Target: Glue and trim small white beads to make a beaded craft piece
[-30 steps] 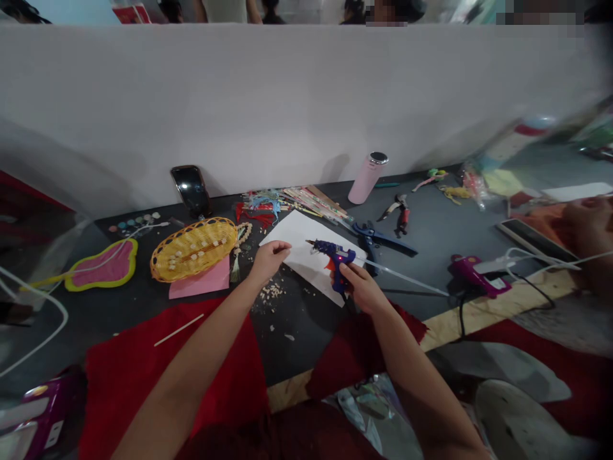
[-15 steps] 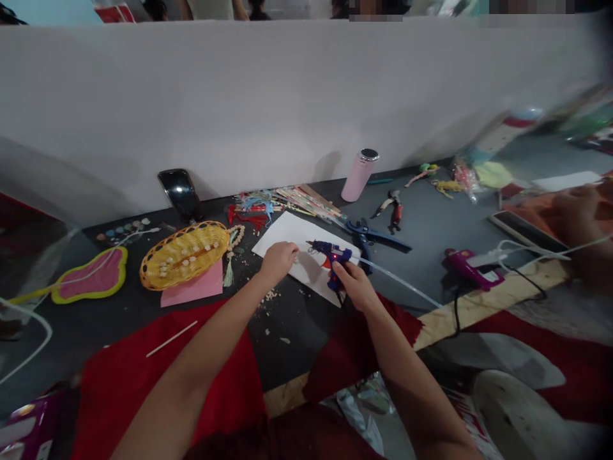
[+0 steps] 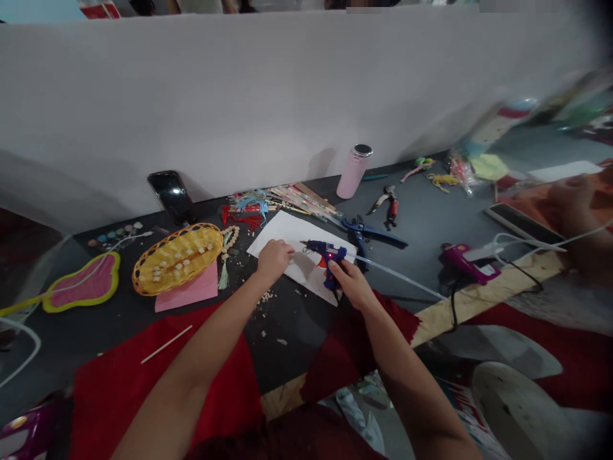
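Note:
My right hand (image 3: 352, 282) grips a blue glue gun (image 3: 325, 254) by its handle, nozzle pointing left over a white sheet of paper (image 3: 297, 246); a clear glue stick juts from its back to the right. My left hand (image 3: 274, 259) rests curled on the paper's left part, fingers pinched near the nozzle; what they hold is too small to make out. A small red shape lies on the paper under the gun. Pale small bits (image 3: 265, 298) are scattered on the dark table below my left hand.
A yellow woven basket (image 3: 176, 257) with pale bits lies on pink paper (image 3: 188, 294). Behind stand a phone (image 3: 167, 190), a pink bottle (image 3: 351, 170), coloured sticks (image 3: 306, 201), blue pliers (image 3: 376, 232), and a purple glue gun (image 3: 467, 263). Red cloth (image 3: 143, 377) covers the near edge.
My left hand has come down from above the paper's edge and settled on the sheet close to the nozzle. The glue gun stays in my right hand, barely shifted.

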Demonstrator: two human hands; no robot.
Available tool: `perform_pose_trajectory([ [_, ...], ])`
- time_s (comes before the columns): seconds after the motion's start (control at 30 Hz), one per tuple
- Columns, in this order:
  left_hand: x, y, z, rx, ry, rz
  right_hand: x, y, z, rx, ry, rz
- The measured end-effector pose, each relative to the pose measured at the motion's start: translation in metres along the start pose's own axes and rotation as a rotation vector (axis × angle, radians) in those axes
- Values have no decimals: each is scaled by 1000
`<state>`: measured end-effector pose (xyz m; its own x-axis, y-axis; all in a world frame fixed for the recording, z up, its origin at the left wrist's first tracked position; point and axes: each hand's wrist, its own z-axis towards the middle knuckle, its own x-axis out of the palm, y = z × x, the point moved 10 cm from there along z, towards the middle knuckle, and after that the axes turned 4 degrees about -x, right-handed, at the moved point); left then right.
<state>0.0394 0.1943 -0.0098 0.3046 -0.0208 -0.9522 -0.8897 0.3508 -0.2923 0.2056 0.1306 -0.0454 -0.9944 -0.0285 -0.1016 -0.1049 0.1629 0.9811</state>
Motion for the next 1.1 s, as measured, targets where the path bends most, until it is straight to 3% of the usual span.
perform_pose_trajectory([
  [0.2, -8, -6, -1, 21, 4, -16, 1, 1, 0, 1, 18, -7],
  [0.3, -15, 2, -3, -32, -4, -76, 1, 0, 2, -29, 28, -67],
  [0.57, -20, 56, -25, -350, -106, -780, -5, -2, 9, -112, -13, -411],
  [0.7, -20, 63, -39, -457, -125, -1181, -2, -1, 9, -65, 89, -671],
  [0.8, -30, 64, -48, -482, -149, -1273, -4, 8, 3, -57, 145, -880],
  [0.9, -45, 65, -59, -474, -180, -1255, -5, 32, -9, -127, 97, -968],
  [1.0, -65, 70, -78, -469, -223, -1194, 15, 64, -28, -296, 101, -1027],
  [1.1, -91, 79, -108, -462, -334, -1138, 54, 83, -50, -385, 220, -925],
])
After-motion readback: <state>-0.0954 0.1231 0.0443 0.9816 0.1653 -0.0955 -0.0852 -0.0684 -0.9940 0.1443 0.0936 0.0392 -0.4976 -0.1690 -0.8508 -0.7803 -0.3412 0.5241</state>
